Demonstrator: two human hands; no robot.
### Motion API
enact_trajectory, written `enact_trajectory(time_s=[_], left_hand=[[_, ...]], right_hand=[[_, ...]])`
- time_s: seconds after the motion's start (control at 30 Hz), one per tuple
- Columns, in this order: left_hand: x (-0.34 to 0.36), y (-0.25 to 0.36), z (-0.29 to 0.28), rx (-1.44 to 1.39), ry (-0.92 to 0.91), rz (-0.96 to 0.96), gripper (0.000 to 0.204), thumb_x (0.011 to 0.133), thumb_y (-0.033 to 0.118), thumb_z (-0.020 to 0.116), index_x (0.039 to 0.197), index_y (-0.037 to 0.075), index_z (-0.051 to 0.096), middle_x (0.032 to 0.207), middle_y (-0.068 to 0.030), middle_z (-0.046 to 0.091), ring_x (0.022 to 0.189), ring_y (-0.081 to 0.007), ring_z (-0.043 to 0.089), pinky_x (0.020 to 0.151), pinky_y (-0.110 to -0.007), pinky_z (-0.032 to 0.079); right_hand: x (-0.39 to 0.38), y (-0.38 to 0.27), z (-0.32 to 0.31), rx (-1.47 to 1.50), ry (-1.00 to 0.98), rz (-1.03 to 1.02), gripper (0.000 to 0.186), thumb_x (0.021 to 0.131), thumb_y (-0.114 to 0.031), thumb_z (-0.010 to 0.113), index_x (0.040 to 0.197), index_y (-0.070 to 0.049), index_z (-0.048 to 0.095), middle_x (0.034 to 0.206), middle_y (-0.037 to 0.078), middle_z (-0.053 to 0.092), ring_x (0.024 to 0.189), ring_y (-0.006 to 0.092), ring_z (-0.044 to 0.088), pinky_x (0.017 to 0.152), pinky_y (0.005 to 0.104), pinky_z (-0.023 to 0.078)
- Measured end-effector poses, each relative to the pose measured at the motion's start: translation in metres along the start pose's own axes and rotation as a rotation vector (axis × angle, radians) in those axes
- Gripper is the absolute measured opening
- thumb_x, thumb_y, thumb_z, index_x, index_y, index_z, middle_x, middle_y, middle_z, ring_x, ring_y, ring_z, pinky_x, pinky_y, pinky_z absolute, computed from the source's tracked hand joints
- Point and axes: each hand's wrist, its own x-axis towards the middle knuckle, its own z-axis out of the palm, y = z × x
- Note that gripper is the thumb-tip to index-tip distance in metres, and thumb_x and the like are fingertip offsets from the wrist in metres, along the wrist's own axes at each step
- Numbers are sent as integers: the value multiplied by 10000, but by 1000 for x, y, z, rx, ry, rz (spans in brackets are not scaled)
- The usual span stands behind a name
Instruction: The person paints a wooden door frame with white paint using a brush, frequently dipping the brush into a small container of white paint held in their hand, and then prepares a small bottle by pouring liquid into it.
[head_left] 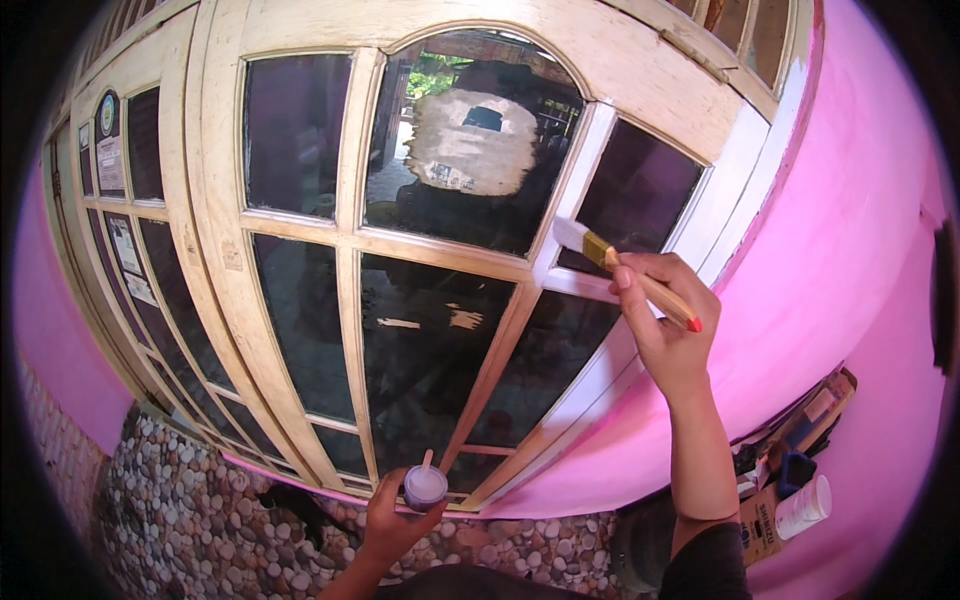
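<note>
My right hand grips a flat paintbrush by its wooden, red-tipped handle. Its white-coated bristles rest on a vertical bar of a glazed wooden door, right of the arched pane. That bar and the frame to its right are white; the bars further left are bare cream wood. Lower down, my left hand holds a small cup of whitish paint with a flat wooden stick standing in it. The arched pane carries a ragged, pale patch, perhaps paper remnants.
A pink wall curves along the right. Cardboard boxes, a white tub and a dark container stand low at the right. Something black lies on the pebble-patterned floor. Papers cling to the left panes.
</note>
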Motion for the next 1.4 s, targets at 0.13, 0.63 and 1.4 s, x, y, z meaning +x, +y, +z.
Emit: enact_trajectory(time_s=[0.13, 0.63, 1.4], left_hand=[[-4, -6, 1, -6, 13, -19, 583, 715, 132, 938, 1186, -11, 625, 1069, -174, 678, 969, -328, 703, 835, -402, 565], [-8, -3, 6, 18, -24, -56, 583, 715, 129, 934, 1189, -13, 626, 1073, -172, 677, 975, -318, 702, 845, -397, 560], [-20, 0, 18, 133, 29, -14, 682, 759, 181, 935, 1310, -53, 609, 1169, -200, 688, 1052, -305, 691, 922, -392, 558]], right_hand=[[-11, -8, -7, 39, -138, 87, 110, 918, -63, 785, 1007, -10, 748, 892, 91, 732, 751, 139, 698, 636, 252, 524], [-29, -5, -8, 170, 33, 115, 131, 974, -54, 707, 1064, 36, 738, 969, 128, 742, 780, 144, 712, 695, 246, 550], [13, 0, 31, -28, 520, -244, 219, 861, 86, 753, 1072, 46, 709, 953, 158, 718, 780, 232, 715, 706, 305, 578]])
